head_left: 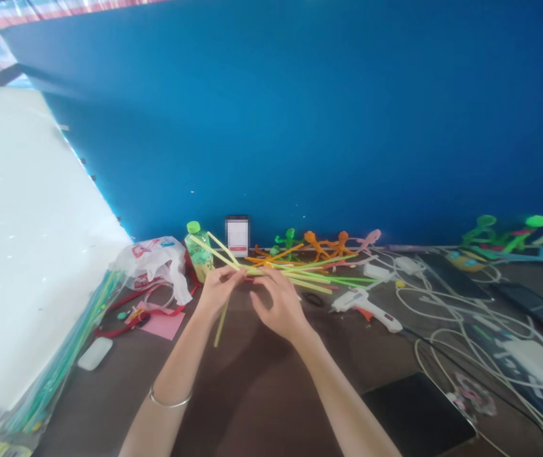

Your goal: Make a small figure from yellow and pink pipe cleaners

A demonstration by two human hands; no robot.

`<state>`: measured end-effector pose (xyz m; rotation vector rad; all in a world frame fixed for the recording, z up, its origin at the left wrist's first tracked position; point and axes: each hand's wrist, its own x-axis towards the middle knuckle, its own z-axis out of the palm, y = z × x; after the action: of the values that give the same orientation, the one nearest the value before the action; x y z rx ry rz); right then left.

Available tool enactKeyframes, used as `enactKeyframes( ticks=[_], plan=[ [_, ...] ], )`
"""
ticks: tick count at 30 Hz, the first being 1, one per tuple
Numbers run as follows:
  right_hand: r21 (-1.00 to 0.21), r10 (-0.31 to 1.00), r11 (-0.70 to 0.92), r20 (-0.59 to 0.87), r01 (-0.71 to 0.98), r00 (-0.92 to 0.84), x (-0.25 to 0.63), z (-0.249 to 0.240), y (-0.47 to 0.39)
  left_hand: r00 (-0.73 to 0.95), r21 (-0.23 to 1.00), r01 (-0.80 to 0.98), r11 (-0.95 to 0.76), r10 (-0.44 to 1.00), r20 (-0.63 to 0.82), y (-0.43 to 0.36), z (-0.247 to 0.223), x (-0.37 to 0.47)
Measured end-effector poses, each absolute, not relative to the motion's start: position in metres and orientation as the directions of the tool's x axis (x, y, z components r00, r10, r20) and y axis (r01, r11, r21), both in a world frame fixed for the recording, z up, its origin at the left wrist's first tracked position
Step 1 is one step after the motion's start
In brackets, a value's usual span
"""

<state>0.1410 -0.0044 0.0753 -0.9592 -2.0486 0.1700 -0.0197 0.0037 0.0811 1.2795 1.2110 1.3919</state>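
Yellow-green stems point(221, 251) run through the fingers of my left hand point(218, 289), which is closed on them near the middle of the table; one stem hangs down below it. Close beside it, my right hand point(278, 301) has its fingers bent over the near ends of the stems, the thumb held apart. Its fingertips hide what they touch. More yellow, green and pink stems point(319, 276) fan out to the right behind this hand. Small orange figures point(323, 244) and a green figure point(290, 240) stand at the back.
A green-capped bottle point(199, 254), a phone point(237, 236) and a plastic bag point(154, 260) stand behind. A glue gun point(366, 306), white cables point(423, 304) and a black tablet point(418, 412) lie right. Bagged green stems point(71, 349) and a white case point(95, 353) lie left.
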Motion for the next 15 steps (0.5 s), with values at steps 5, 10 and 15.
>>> enactKeyframes(
  ticks=[5,10,15],
  plan=[
    [-0.372,0.781,0.565,0.529,0.736,-0.333,0.122,0.078,-0.023,-0.216,0.978,-0.061,-0.197,0.96,0.18,-0.007,0.086,0.002],
    [-0.434,0.851,0.486,0.431,0.759,-0.298,0.114,0.071,-0.027,-0.27,0.969,-0.049,-0.242,0.937,0.22,-0.013,0.088,0.015],
    [-0.482,0.864,0.48,0.402,0.733,-0.302,0.113,0.068,-0.023,-0.307,0.956,-0.089,-0.28,0.921,0.241,-0.013,0.084,0.016]
  ],
)
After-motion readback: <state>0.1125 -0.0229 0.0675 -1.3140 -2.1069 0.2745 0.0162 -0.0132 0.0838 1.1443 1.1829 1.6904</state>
